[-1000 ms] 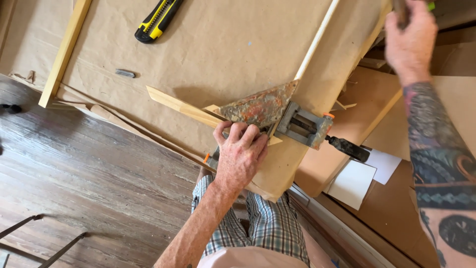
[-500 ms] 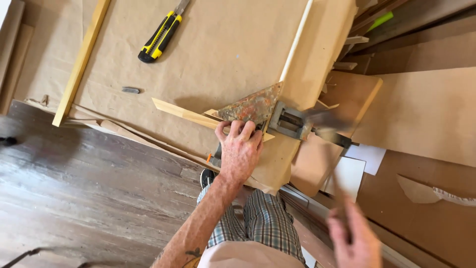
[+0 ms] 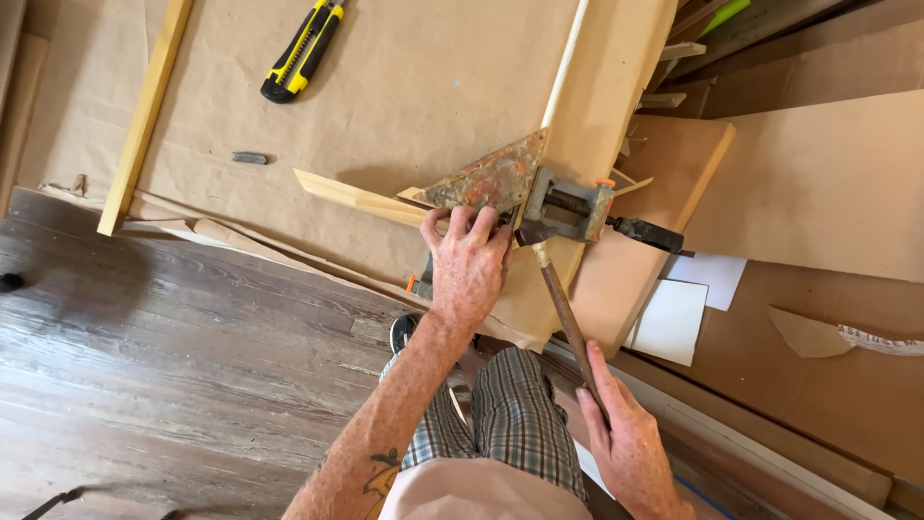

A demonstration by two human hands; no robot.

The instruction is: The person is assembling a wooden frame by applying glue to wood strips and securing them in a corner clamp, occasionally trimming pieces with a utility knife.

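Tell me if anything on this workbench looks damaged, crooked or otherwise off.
The triangular metal plate held in the corner clamp is rust-mottled across its face. Brown paper over the bench hangs ragged and torn at the near edge. The left hand presses by the plate; the right hand holds a hammer at the clamp.

- Views: we have one, from a camera worn on the person's head.
- Direction: we look steeply down over the person's own body onto the bench (image 3: 404, 87) edge and the wooden floor (image 3: 144, 366) beside it.
- Nearness: close, within arm's reach; forearms enter from the bottom edge.
- Shared ground: only one view, so nothing overlaps.
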